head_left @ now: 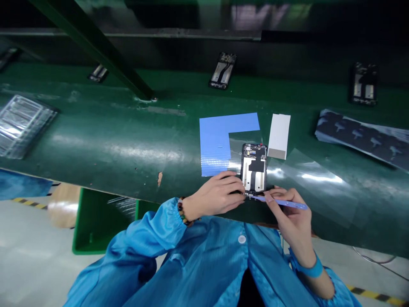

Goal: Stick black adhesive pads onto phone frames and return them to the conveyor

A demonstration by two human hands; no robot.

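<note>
An opened phone body [254,168] lies on the green bench in front of me, its circuit board at the top and silvery plates below. My left hand [223,194] rests against its lower left edge, fingers bent and close together at the rim. Between the thumb and fingers of my right hand [292,213] are light purple tweezers [284,202], whose tip points left to the phone's bottom edge. Whether the tip grips anything is too small to tell.
A blue sheet [212,140] and a white card [279,136] flank the phone. Clear film [319,183] lies right. Another phone body [223,70] lies behind, dark strips [361,136] far right, clear trays [24,125] far left. A green post [105,55] stands back left.
</note>
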